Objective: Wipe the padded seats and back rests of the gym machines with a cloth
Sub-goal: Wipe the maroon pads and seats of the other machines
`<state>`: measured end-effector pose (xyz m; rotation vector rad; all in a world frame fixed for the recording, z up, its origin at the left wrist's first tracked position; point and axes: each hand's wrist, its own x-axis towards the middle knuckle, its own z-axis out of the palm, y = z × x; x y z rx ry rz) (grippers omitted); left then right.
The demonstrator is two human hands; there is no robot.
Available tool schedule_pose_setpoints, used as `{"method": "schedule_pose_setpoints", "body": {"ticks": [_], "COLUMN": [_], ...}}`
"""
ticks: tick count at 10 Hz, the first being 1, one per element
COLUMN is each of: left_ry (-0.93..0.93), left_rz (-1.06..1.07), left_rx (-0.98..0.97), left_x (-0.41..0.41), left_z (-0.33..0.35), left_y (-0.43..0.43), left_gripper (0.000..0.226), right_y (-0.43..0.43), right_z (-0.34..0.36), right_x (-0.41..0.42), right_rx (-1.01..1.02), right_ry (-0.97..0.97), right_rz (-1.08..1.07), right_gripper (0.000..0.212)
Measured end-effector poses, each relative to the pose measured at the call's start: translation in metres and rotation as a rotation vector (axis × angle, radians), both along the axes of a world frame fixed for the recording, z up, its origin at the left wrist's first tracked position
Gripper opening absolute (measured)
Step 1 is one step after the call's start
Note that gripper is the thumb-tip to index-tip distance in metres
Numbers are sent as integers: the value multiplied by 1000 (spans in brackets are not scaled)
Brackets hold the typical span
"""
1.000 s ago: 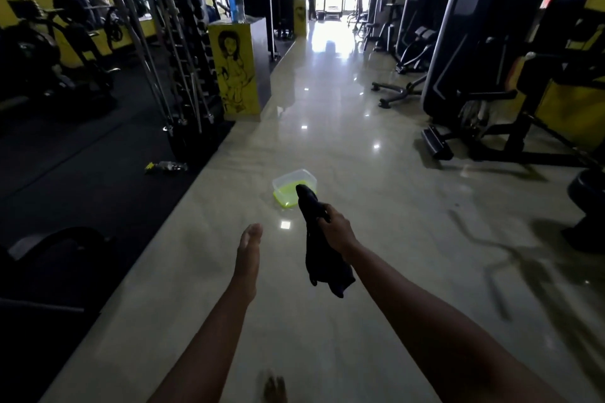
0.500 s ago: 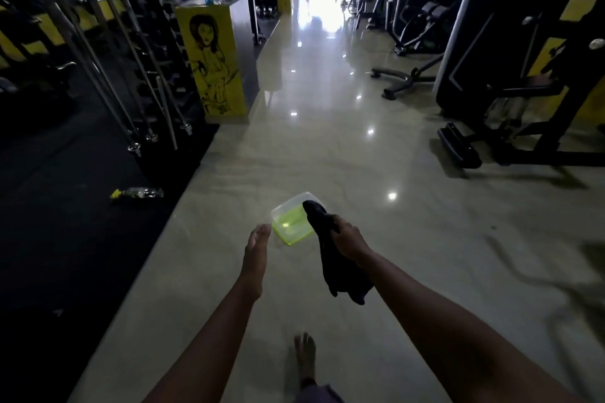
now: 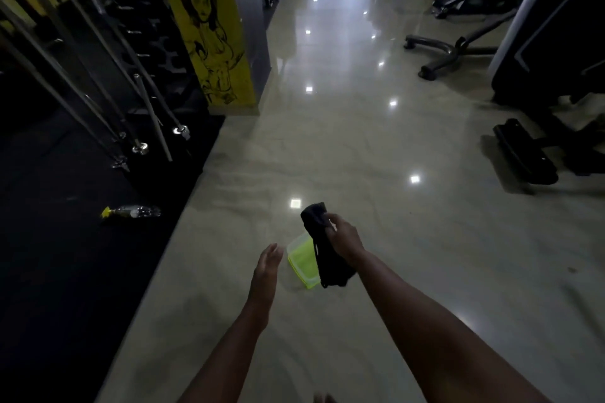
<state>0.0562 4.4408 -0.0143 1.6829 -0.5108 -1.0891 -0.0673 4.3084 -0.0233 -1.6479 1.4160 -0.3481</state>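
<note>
Right hand grips dark cloth hanging over the green tub on the floor, likely for wetting; left hand open, empty, beside it.

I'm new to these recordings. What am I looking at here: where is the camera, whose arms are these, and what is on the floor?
The camera sits on a person's head, looking forward and down, so the two bare arms are the wearer's own. The right hand grips a dark cloth that hangs down. The left hand is open and empty. Under them, on the shiny floor, stands a clear container with yellow-green liquid. A plastic bottle lies on the black mat. Gym machines line the right side.
</note>
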Motion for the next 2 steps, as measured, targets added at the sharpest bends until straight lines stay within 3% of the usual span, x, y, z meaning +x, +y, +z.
{"method": "schedule_pose_setpoints", "body": {"ticks": [2], "left_ry": [6], "left_rz": [-130], "left_rx": [-6], "left_x": [3], "left_z": [-11], "left_y": [-43], "left_gripper": [35], "right_y": [11], "right_z": [6], "right_x": [-21], "right_rx": [24], "right_ry": [-86], "right_rz": [-194], "right_gripper": [31]}}
